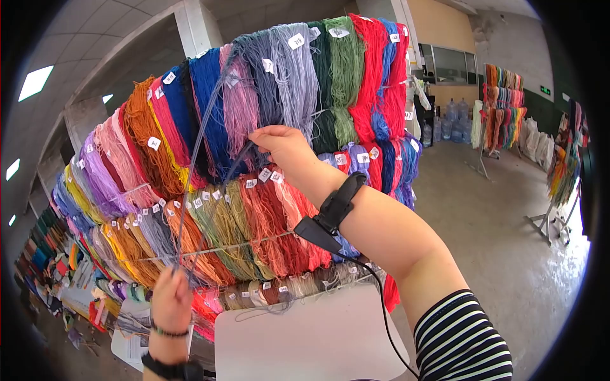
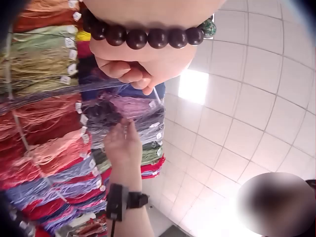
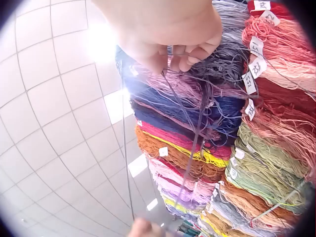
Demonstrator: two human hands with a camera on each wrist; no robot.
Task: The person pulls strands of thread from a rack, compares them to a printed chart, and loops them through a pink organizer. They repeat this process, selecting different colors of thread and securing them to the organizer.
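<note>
In the head view, my left hand (image 1: 170,300) grips long grey-blue yarn strands (image 1: 202,133) low on the left. One length runs up from it to the top of the rack. My right hand (image 1: 283,145) pinches the same kind of strand between thumb and fingertips, higher up and in front of the hanging skeins. Behind it are a mauve skein (image 1: 238,105) and a wide grey-blue skein (image 1: 293,79) with white number tags. From the right wrist view, thin strands (image 3: 183,106) drop from the right fingertips toward the left hand (image 3: 143,228).
A tiered rack of many coloured, tagged skeins (image 1: 149,136) fills the front. Below it stands a white tabletop (image 1: 305,336) with loose grey thread at its far edge. A black cable (image 1: 384,305) trails from the right wrist. More yarn racks (image 1: 505,101) and water jugs (image 1: 452,120) are at right.
</note>
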